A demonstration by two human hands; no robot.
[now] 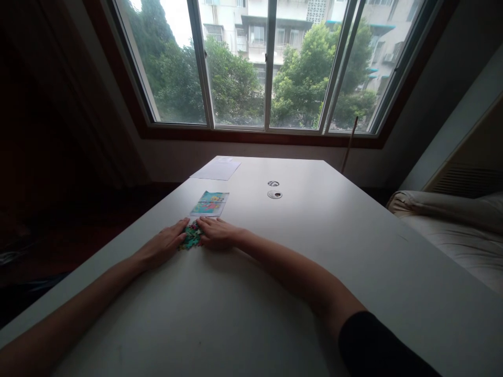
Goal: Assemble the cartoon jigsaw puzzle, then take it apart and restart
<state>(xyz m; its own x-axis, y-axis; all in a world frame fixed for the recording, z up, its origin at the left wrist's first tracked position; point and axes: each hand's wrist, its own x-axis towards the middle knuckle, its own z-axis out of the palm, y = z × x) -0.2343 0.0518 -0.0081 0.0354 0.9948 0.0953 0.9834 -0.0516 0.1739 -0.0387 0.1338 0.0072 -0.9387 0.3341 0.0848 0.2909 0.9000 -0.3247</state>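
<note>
A small heap of colourful jigsaw puzzle pieces (192,236), mostly green, lies on the white table (243,303). Along its left side rests my left hand (167,241), fingers stretched forward and touching the pieces. My right hand (217,233) lies flat at the heap's right side, its fingertips over the edge of the pieces. Neither hand grasps anything that I can see. Just beyond the fingertips is a picture sheet (209,203) in turquoise, with pink and yellow figures and a fold across it.
Farther back on the left lies a sheet of white paper (216,169). Two round fittings (274,194) are set in the table's far middle. Past the right edge stands a pale covered seat (444,230). A thin stick (349,144) leans by the window (267,68).
</note>
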